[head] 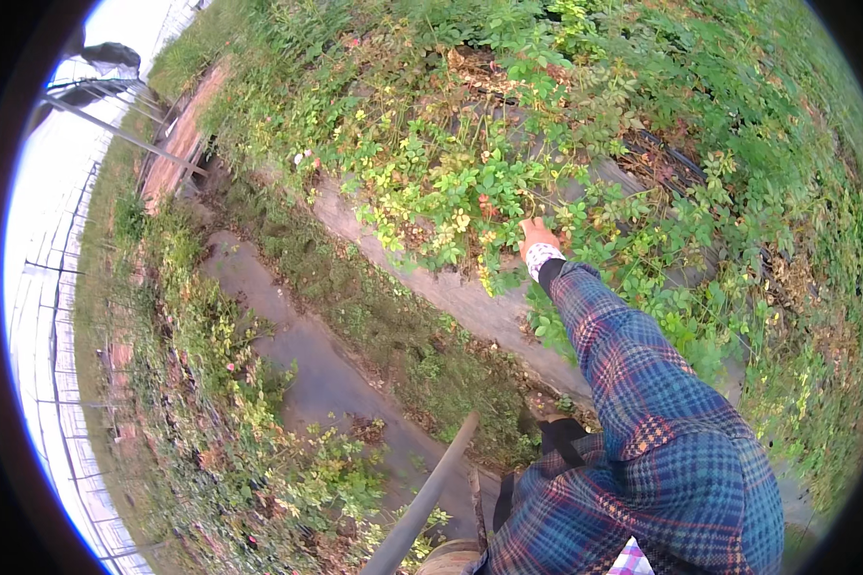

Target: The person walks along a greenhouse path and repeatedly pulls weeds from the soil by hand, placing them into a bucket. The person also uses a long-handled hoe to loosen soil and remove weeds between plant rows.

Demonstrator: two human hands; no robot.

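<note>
My right hand reaches out into the leaves of a low row of rose bushes. Its fingertips are bent at the foliage and partly hidden there, so whether they grip a stem cannot be told. A white patterned cuff shows at the wrist, below it a dark band and a plaid sleeve. Yellow-green leaves and a few reddish ones lie just left of the hand. Small pale pink flowers stand farther left along the row. My left hand is out of view.
A grey pole slants up from the bottom edge, beside a thin stick. Grey ground sheeting borders a weedy strip. Another planted row runs at left. Dark hose crosses the bed; a metal pipe slopes at upper left.
</note>
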